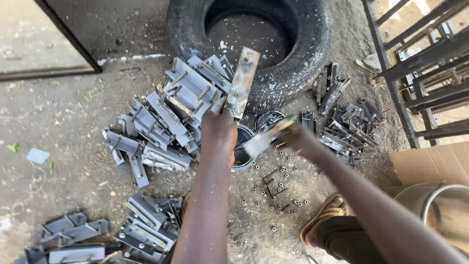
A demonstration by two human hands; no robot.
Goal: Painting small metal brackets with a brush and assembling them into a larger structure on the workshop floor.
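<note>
Bracket (242, 82) pinched by lower end in our left hand (219, 128), long axis up-right; right hand (293, 134) nearer can (243, 146), brush (266, 137) clasped.

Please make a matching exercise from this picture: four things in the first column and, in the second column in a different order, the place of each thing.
Things:
1. metal plate
2. old tyre
3. nuts and bolts
4. cardboard sheet

Places:
A. scattered on the ground between the two forearms
B. at the right edge, beside a metal drum
C. held up in the left hand
D. lying flat at the top, behind the piles of grey brackets

Pairs: 1-C, 2-D, 3-A, 4-B

The right hand is blurred.
</note>
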